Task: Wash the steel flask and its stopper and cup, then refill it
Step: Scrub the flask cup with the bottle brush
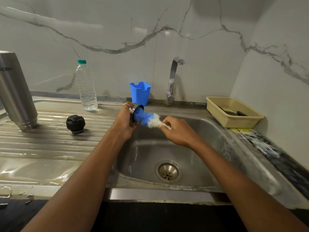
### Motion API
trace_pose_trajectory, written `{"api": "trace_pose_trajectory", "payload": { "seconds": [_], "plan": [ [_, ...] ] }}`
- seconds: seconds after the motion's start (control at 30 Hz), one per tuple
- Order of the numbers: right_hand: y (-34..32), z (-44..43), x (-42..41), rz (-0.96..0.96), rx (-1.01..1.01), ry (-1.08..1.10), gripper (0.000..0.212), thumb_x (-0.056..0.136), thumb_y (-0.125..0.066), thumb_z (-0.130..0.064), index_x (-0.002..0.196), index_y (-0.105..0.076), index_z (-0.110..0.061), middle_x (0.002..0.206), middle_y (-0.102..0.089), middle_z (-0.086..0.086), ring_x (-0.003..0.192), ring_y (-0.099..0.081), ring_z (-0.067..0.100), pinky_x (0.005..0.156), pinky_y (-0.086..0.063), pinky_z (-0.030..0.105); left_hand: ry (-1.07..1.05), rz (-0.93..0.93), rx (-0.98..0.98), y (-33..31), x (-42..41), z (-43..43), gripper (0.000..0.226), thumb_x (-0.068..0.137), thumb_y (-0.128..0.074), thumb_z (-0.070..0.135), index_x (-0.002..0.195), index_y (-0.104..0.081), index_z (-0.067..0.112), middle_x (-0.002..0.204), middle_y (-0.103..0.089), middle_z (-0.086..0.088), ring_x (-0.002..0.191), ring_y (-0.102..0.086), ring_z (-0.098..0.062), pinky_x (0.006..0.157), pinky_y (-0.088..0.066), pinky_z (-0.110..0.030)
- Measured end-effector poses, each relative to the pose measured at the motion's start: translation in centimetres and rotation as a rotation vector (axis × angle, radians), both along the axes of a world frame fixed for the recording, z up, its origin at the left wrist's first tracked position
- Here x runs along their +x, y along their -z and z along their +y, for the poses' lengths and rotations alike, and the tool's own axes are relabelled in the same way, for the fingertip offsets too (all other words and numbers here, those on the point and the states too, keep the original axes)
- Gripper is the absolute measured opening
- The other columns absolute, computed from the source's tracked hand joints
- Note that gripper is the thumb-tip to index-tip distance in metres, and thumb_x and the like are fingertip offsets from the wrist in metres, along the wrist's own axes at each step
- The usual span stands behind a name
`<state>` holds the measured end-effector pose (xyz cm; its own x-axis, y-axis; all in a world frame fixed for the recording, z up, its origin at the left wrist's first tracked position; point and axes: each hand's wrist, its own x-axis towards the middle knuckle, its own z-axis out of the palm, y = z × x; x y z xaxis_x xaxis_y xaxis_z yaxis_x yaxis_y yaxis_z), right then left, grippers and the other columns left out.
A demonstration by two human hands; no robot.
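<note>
Both forearms reach forward over the stainless steel sink basin [192, 148] and meet above its far edge. The left hand [125, 123] is turned on its side, fingers and thumb curled round the small steel cup with a dark inside [139, 107], whose mouth faces right towards the other hand. A ring shows on one left finger. The right hand [177, 131] is held a little lower, knuckles up. Its fingertips pinch the thin end of the bottle brush with blue and white bristles [148, 118]. The blue part of the brush sits in the mouth of the cup, and the white tuft lies between the two hands.

The tall brushed-steel flask [15, 91] stands well to the left on the wet, ribbed steel tabletop [50, 148], with its ringed, narrower end down. The round black stopper [75, 124] sits on the ribs just to its right, apart from it. Behind these, near the marble wall, stands a clear plastic water bottle with a green cap [86, 86].

A blue plastic holder [140, 92] stands directly behind the left hand, and a chrome tap [172, 81] rises beside it. On the right, a cream plastic basket [234, 113] holds dark items too small to identify. The round drain [168, 171] lies below the right forearm.
</note>
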<state>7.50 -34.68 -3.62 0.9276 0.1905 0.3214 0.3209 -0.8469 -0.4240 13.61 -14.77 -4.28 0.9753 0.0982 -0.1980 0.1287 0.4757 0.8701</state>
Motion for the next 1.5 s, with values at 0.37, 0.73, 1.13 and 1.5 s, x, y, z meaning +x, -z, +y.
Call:
{"api": "trace_pose_trajectory", "payload": {
  "seconds": [0.37, 0.73, 1.13, 1.5],
  "plan": [
    [0.0, 0.5, 0.1, 0.005, -0.047, -0.013, 0.030, 0.103, -0.047, -0.038, 0.106, -0.065, -0.014, 0.093, -0.070, 0.002, 0.078, -0.066, 0.023, 0.074, -0.058, 0.047, 0.015, 0.024, 0.024, 0.2, 0.2, 0.3, 0.024, 0.089, -0.058, 0.027, 0.096, -0.064, 0.005, 0.086, -0.068, -0.012, 0.073, -0.066, -0.022, 0.069, -0.057, -0.032],
    [0.0, 0.5, 0.3, -0.233, -0.206, -0.033, 0.030, 0.102, -0.054, -0.041, 0.110, -0.066, -0.014, 0.096, -0.072, 0.003, 0.083, -0.066, 0.024, 0.070, -0.056, 0.043, -0.001, -0.021, 0.060, 0.0, -0.2, 0.3, 0.026, 0.090, -0.056, 0.025, 0.100, -0.066, 0.003, 0.092, -0.069, -0.014, 0.080, -0.066, -0.023, 0.076, -0.057, -0.032],
    [0.4, 0.2, -0.1, -0.499, -0.449, -0.103, 0.043, 0.090, -0.075, -0.032, 0.120, -0.050, -0.014, 0.109, -0.068, 0.008, 0.075, -0.067, 0.029, 0.060, -0.056, 0.043, 0.012, -0.053, -0.021, -0.2, -0.1, 0.3, 0.033, 0.093, -0.067, 0.037, 0.102, -0.066, 0.006, 0.092, -0.075, -0.011, 0.085, -0.075, -0.023, 0.072, -0.062, -0.036],
    [-0.7, 0.7, -0.4, 0.273, 0.318, -0.063, 0.053, 0.085, -0.080, -0.039, 0.124, -0.051, -0.017, 0.105, -0.062, -0.005, 0.078, -0.070, 0.015, 0.063, -0.056, 0.028, 0.050, -0.118, -0.035, 0.0, -0.1, -0.1, 0.039, 0.095, -0.070, 0.036, 0.118, -0.067, 0.005, 0.111, -0.075, -0.012, 0.098, -0.074, -0.023, 0.082, -0.063, -0.037]
  ]
}}
